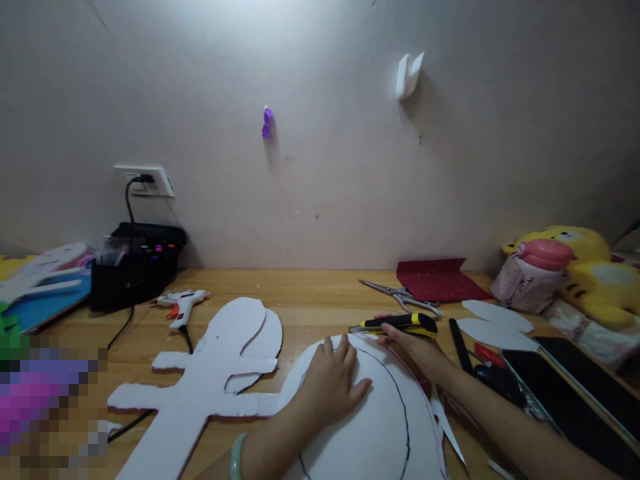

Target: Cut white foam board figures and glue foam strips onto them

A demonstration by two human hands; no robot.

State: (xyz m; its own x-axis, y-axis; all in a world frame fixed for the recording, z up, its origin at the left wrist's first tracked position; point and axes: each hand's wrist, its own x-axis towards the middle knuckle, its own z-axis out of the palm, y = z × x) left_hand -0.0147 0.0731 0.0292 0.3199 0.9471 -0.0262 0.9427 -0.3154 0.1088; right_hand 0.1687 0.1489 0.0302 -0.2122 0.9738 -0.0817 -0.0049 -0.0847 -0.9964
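From the head camera, the person's left hand (333, 381) lies flat, fingers spread, on a large white foam sheet (370, 427) marked with a dark curved line, which rests on the wooden desk (310, 293) directly in front of them. The right hand (415, 347) reaches past the sheet's far edge to a yellow-and-black utility knife (400, 324); its fingers touch the handle, though whether they have closed around it cannot be told from this angle. The knife's blade end points left, toward the pressing hand, so a slip along the sheet could bring the blade into those spread fingers. The sheet overlaps a white figure-shaped cutout (210, 373) at its left, and a cut carried too far might nick that piece or score the desk beneath. Scissors (400, 297) and two dark phones (570, 393) lie near the right forearm, where a sweeping elbow could knock them. A glue gun (183, 305) sits well apart, its cord trailing under the cutout.
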